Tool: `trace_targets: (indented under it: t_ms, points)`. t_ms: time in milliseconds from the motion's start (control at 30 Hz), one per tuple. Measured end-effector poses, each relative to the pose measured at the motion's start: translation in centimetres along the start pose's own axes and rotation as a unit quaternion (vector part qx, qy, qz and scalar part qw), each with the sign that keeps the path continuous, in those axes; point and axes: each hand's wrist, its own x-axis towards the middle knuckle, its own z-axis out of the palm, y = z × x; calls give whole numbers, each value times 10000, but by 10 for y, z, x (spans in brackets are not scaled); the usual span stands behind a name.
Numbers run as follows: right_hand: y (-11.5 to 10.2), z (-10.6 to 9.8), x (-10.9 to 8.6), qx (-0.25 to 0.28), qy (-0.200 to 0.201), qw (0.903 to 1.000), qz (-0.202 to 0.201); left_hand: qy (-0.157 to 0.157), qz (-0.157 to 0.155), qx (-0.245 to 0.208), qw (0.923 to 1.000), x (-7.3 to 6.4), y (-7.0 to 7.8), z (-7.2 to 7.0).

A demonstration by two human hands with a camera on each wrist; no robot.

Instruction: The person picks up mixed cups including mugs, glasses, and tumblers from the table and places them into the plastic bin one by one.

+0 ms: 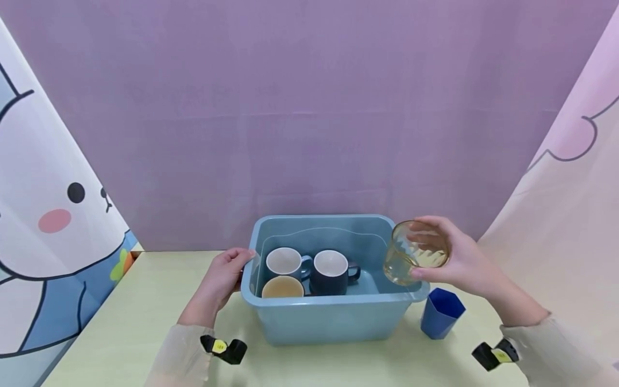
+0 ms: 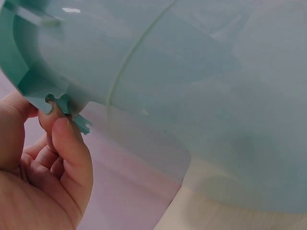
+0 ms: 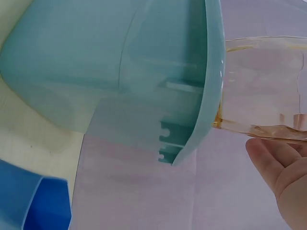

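Note:
A light blue plastic basin (image 1: 329, 322) stands on the table. My left hand (image 1: 224, 277) pinches the left end of its rim, thumb on top; the left wrist view shows the fingers (image 2: 72, 143) curled at the notched underside of the rim. With my right hand (image 1: 454, 258) I grip a clear amber-tinted glass (image 1: 401, 263), tilted over the basin's right rim. Inside the basin, to the left, are a blue mug with white interior (image 1: 284, 262), a dark navy mug (image 1: 329, 282) and a cream-coloured cup (image 1: 282, 287), partly hidden by the front wall.
A dark blue faceted cup (image 1: 441, 314) stands on the table (image 1: 193, 371) just right of the basin. Behind is a purple cloth backdrop (image 1: 314, 118), with a cartoon-printed curtain (image 1: 58, 258) at the left and a pale one (image 1: 570, 231) at the right.

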Motion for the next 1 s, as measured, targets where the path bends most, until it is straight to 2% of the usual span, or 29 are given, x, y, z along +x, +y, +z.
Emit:
trace_targets:
  t_ms: [300, 1000]
  points:
    - [3, 6, 6, 74, -355, 9993, 109, 1, 2, -8, 10000, 0, 0, -1]
    - [1, 23, 14, 274, -558, 9980, 75, -6, 1, 12, 10000, 0, 1, -1]
